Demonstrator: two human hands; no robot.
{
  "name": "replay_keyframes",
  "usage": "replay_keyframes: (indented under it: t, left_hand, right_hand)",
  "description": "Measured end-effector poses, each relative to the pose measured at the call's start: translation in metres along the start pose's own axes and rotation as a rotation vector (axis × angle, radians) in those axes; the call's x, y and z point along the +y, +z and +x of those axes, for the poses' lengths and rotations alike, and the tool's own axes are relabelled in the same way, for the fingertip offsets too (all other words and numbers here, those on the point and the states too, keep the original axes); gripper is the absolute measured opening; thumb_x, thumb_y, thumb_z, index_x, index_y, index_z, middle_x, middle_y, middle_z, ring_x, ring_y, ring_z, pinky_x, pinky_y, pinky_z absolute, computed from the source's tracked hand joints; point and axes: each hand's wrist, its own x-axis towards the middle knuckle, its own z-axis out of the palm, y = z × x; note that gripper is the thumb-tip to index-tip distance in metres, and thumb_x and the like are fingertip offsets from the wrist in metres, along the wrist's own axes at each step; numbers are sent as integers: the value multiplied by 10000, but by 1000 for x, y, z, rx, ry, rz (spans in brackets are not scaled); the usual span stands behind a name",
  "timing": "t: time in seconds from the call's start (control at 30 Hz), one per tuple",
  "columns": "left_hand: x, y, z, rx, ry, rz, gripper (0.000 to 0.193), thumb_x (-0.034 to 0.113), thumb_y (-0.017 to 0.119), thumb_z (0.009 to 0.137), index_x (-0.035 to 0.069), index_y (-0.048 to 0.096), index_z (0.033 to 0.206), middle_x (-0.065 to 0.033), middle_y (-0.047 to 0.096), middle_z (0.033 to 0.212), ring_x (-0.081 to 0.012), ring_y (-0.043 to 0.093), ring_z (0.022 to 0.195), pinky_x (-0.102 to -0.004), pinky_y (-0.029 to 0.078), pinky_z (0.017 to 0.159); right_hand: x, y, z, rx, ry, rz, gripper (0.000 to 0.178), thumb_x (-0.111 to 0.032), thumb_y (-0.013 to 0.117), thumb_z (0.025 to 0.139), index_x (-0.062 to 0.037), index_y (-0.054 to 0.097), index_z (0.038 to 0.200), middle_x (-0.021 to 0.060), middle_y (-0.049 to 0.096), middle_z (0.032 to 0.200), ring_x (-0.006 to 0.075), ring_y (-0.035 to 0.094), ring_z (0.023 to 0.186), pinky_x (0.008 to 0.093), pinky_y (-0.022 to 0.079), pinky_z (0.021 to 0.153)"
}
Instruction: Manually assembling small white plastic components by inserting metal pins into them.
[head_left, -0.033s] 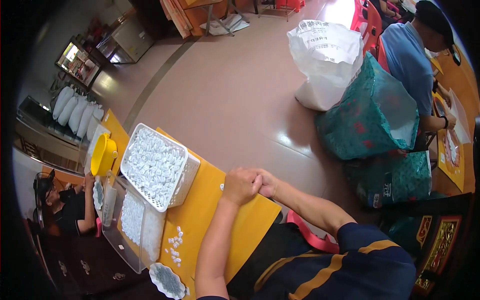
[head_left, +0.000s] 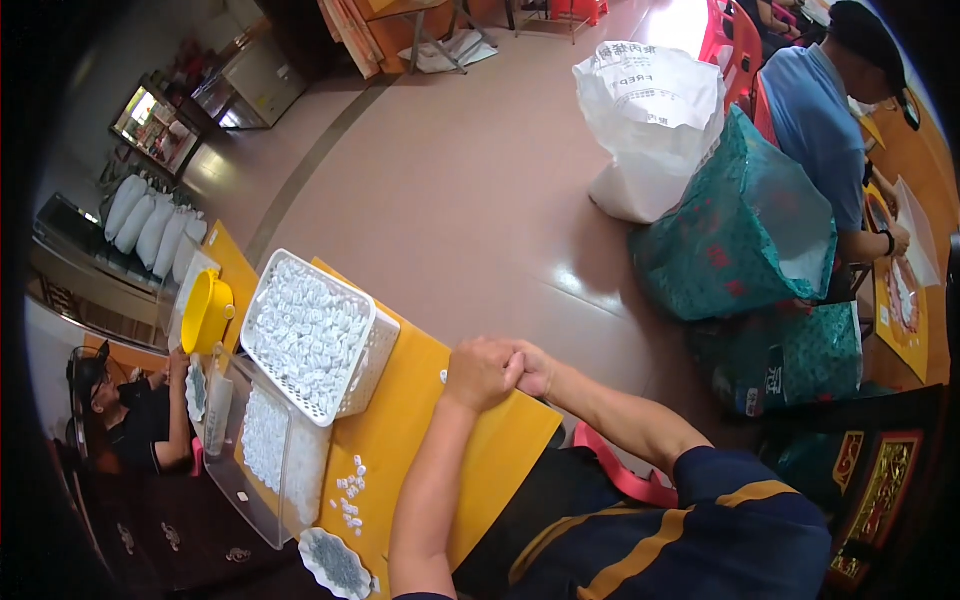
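Observation:
My left hand and my right hand are together over the far right edge of the yellow table. Both are closed, with the fingers bent and pressed against each other. Whatever may lie between them is hidden. A small white piece rests on the tabletop just left of my left hand. Farther left stands a white perforated basket, heaped with small white plastic pieces. Several loose white pieces are scattered on the table left of my left forearm.
Beside the basket, a clear plastic bin holds more white pieces. A scalloped white dish contains small grey bits. A yellow basin is near a person at the left. White and green sacks stand right, near another seated worker.

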Motion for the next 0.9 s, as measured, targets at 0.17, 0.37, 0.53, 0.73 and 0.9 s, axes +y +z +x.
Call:
replay_keyframes:
  t: [0.17, 0.37, 0.53, 0.73, 0.9]
  left_hand:
    - [-9, -1, -1, -58, -21, -9, 219, 216, 635, 875, 119, 728, 703, -111, 721, 733, -337, 687, 689, -448, 560, 641]
    - [-14, 6, 7, 19, 22, 30, 229, 214, 639, 834, 96, 617, 639, -107, 654, 662, -354, 653, 642, -449, 526, 560]
    - [-18, 6, 7, 190, -172, -134, 312, 237, 618, 921, 80, 572, 655, -157, 640, 684, -380, 648, 654, -476, 496, 554]
    - [-27, -2, -7, 495, -544, -682, 406, 199, 490, 1004, -5, 495, 652, -50, 527, 592, -123, 509, 569, -336, 398, 518]
    - [-18, -18, -16, 598, -545, -912, 424, 258, 453, 1043, 71, 456, 661, -28, 468, 589, -117, 417, 521, -285, 337, 505]
  right_hand:
    - [15, -16, 11, -87, -130, 32, 216, -8, 621, 968, 19, 700, 1168, 109, 713, 1187, 192, 673, 1082, 359, 571, 993]
    - [7, -13, 8, -158, 197, 226, 285, -217, 583, 1043, -18, 650, 1236, 139, 696, 1262, 233, 673, 1179, 429, 538, 1066]
    - [7, -30, 12, 36, 129, 205, 294, -228, 553, 1069, 12, 645, 1212, 153, 711, 1214, 245, 704, 1114, 403, 586, 1003]
    - [-1, 10, 1, -106, 247, 345, 412, -289, 504, 1103, 57, 593, 1308, 181, 705, 1230, 280, 707, 1095, 422, 586, 998]
    - [-4, 12, 1, 53, 245, 256, 511, -335, 461, 1115, 78, 540, 1405, 218, 664, 1333, 322, 667, 1207, 458, 532, 1080]
